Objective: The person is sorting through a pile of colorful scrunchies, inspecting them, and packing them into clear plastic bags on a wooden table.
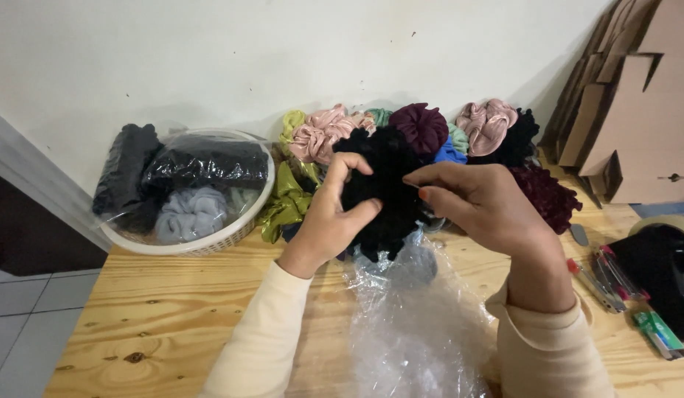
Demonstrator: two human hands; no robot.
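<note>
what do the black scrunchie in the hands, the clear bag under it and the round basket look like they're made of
Black scrunchie: soft fabric, likely velvet or plush, matte and deeply ruffled. Clear bag: thin plastic film, glossy, creased, see-through to the wood. Basket: probably moulded plastic, cream-coloured, with an openwork woven-look wall.

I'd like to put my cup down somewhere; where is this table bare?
Bare wood lies in front of the white basket, left of the left hand and clear plastic bag. Crowded: scrunchie pile along the wall, pens at right.
</note>
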